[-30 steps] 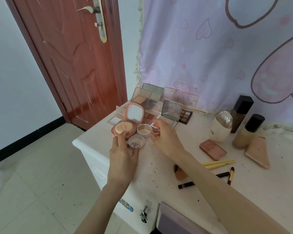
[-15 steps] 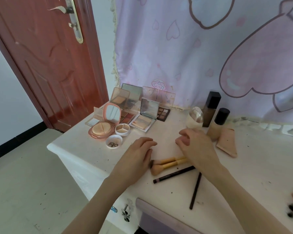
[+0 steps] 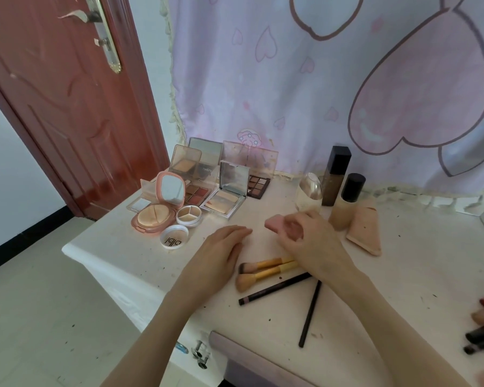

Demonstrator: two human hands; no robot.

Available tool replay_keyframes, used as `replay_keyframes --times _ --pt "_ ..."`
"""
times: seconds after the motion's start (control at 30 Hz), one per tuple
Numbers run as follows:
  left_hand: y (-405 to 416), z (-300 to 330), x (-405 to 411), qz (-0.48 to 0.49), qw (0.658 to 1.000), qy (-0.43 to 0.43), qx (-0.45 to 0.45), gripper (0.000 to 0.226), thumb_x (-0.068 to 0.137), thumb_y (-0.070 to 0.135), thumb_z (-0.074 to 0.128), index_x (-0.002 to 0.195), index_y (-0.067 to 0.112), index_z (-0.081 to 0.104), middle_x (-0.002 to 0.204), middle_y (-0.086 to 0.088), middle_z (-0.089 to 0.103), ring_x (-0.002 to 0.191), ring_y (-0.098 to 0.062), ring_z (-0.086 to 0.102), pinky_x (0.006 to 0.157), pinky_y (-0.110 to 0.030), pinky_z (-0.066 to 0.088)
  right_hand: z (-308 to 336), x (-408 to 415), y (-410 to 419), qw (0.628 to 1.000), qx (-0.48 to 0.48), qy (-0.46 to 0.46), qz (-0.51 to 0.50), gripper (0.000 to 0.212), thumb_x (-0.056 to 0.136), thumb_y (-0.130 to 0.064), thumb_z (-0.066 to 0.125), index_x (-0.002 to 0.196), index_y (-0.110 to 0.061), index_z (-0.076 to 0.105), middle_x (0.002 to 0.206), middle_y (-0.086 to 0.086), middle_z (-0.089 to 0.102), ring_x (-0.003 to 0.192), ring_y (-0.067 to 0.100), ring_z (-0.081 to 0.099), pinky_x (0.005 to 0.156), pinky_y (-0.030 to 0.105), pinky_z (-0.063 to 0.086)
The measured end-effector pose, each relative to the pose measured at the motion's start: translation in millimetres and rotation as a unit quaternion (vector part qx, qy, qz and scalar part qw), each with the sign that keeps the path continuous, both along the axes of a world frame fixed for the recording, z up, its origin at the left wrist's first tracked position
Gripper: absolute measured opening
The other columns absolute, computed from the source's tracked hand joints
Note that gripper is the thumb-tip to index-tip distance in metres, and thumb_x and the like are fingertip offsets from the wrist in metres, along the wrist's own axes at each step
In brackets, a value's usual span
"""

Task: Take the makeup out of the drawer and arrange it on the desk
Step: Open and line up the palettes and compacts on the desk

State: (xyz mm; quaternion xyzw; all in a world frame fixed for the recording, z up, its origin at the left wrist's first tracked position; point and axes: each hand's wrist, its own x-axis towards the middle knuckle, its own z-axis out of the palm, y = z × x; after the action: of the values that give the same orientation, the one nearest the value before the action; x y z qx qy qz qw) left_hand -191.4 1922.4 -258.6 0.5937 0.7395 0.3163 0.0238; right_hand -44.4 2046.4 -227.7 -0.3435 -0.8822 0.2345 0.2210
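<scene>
While her right hand (image 3: 305, 236) pinches the pink compact (image 3: 274, 224) just above the desk (image 3: 403, 275) and her left hand (image 3: 221, 247) rests flat, she should set it gently beside the open palettes (image 3: 224, 196).

Pink compact (image 3: 274, 224) in right hand (image 3: 309, 238)

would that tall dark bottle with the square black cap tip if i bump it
Probably yes: the dark bottle stands upright, tall and narrow. It looks like glass, so likely heavy and breakable. Falling, it could strike the round-capped bottle beside it.
</scene>
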Motion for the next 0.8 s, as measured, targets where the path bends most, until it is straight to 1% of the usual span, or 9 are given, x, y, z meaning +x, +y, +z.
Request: replay_keyframes --times 0.1,0.17,0.23,0.3,0.37,0.43,0.53,0.67,0.8 --pt "-3.7 5.1 2.0 0.002 0.997 -0.053 0.057 0.048 0.092 0.015 0.054 0.138 0.018 0.038 0.128 0.006 0.049 0.115 -0.002 0.046 0.097 -0.013 0.032 11.4 -7.2 -2.1 0.989 -0.119 0.054 0.064 0.016 0.082 -0.039 0.056 0.092 -0.029 0.064 0.091 -0.013 0.060 0.081 -0.004 0.055 0.064 0.006 0.039" --pt "-6.0 8.9 5.3 -0.022 0.995 -0.037 0.093 0.045 0.091 0.019 0.055 0.135 0.018 0.042 0.122 0.012 0.049 0.110 0.003 0.045 0.095 -0.009 0.033 16.6 -13.6 -3.7 0.977 -0.177 0.057 0.107 0.013 0.079 -0.043 0.057 0.086 -0.036 0.064 0.081 -0.020 0.063 0.077 -0.009 0.057 0.064 0.004 0.041" --pt "-9.3 11.1 8.5 -0.029 0.990 -0.005 0.139 0.031 0.091 0.021 0.054 0.121 0.013 0.054 0.108 0.011 0.055 0.099 0.000 0.049 0.087 -0.010 0.037 15.2 -20.2 -7.0 0.951 -0.263 0.112 0.116 0.019 0.078 -0.043 0.063 0.092 -0.030 0.067 0.077 -0.014 0.068 0.071 -0.003 0.060 0.068 0.013 0.050" --pt "-11.8 13.0 8.5 -0.014 0.983 -0.001 0.184 0.024 0.089 0.017 0.057 0.111 0.009 0.061 0.097 0.009 0.056 0.088 0.000 0.051 0.081 -0.008 0.038 13.1 -25.4 -12.0 0.906 -0.370 0.187 0.089 0.036 0.073 -0.041 0.071 0.100 -0.018 0.065 0.080 0.001 0.072 0.069 0.007 0.065 0.069 0.023 0.054" --pt "-13.1 13.4 7.3 -0.017 0.980 0.004 0.199 0.025 0.087 0.019 0.059 0.110 0.008 0.063 0.096 0.009 0.056 0.087 -0.001 0.050 0.082 -0.008 0.038 9.7 -25.4 -17.3 0.868 -0.432 0.236 0.070 0.049 0.068 -0.048 0.073 0.099 -0.012 0.063 0.084 0.010 0.073 0.073 0.016 0.068 0.067 0.024 0.053" --pt "-13.4 12.4 6.6 -0.041 0.980 0.037 0.190 0.030 0.087 0.024 0.057 0.111 0.008 0.064 0.099 0.005 0.060 0.091 -0.006 0.052 0.083 -0.015 0.042 7.1 -21.2 -19.6 0.849 -0.457 0.256 0.078 0.054 0.067 -0.054 0.067 0.094 -0.007 0.065 0.083 0.013 0.072 0.077 0.021 0.069 0.070 0.025 0.054" --pt "-13.0 12.6 6.4 -0.057 0.981 0.054 0.178 0.032 0.084 0.025 0.060 0.111 0.008 0.065 0.108 -0.002 0.063 0.100 -0.012 0.055 0.086 -0.025 0.047 7.0 -13.8 -22.0 0.849 -0.449 0.259 0.107 0.045 0.075 -0.050 0.061 0.084 -0.006 0.067 0.076 0.013 0.071 0.076 0.024 0.069 0.071 0.026 0.056" --pt "-15.3 15.4 8.8 -0.079 0.988 0.007 0.135 0.058 0.081 0.032 0.062 0.134 0.018 0.045 0.136 0.005 0.047 0.125 -0.004 0.042 0.105 -0.019 0.034 6.5 -13.4 -28.3 0.854 -0.453 0.230 0.112 0.047 0.075 -0.048 0.061 0.102 -0.010 0.067 0.087 0.014 0.070 0.086 0.027 0.070 0.081 0.037 0.056" --pt "-16.2 16.0 10.1 -0.087 0.987 -0.021 0.133 0.064 0.081 0.032 0.061 0.138 0.013 0.039 0.139 0.005 0.045 0.128 -0.004 0.039 0.107 -0.019 0.031 9.3 -13.5 -33.6 0.835 -0.482 0.238 0.117 0.057 0.069 -0.048 0.066 0.113 -0.011 0.065 0.099 0.019 0.068 0.089 0.030 0.069 0.079 0.038 0.057"
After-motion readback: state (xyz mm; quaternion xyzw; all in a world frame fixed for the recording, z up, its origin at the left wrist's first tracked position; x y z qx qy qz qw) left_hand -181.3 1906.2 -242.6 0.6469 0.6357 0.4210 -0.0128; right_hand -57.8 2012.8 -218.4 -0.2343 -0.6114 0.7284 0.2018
